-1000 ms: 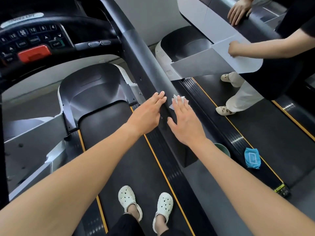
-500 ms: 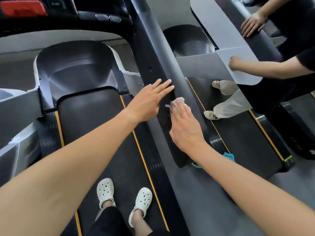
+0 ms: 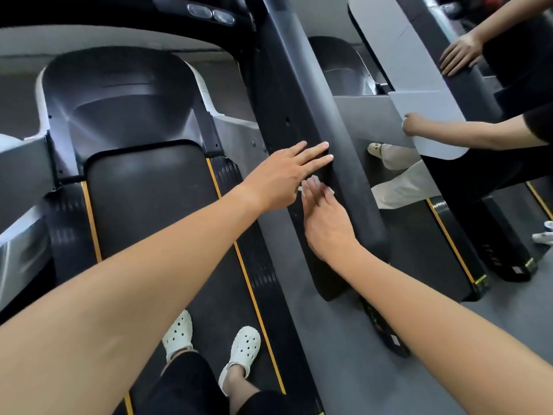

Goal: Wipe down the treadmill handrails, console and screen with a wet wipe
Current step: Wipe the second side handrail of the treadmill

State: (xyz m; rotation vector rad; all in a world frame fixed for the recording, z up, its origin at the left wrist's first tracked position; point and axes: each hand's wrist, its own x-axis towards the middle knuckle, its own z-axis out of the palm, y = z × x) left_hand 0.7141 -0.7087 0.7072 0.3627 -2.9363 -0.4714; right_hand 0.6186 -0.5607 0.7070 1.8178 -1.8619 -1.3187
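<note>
Head view: treadmill handrail running diagonally; left hand laid flat on it, fingers straight, grasping nothing; right hand, fingers extended, pressing the wet wipe against the rail's inner face, just below the left fingertips; white clogs on the belt.

No text, label, brand or number can be read
</note>
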